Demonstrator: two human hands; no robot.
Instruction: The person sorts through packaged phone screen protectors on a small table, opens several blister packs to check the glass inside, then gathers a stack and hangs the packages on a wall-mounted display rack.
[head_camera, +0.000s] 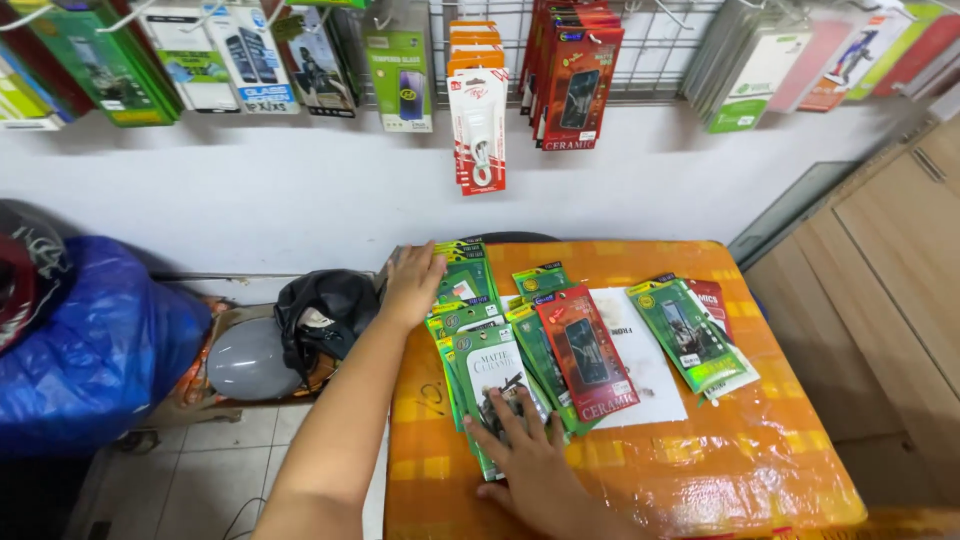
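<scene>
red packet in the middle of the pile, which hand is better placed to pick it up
Probably the right hand. It lies flat on the green packet at the pile's near edge, just beside the red packet. The left hand rests at the orange table's far left corner, farther from it.

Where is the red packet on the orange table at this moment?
In the head view, the red packet lies near the middle of the orange table, on top of the green packets and beside a white sheet. The right hand rests just below-left of it.
</scene>
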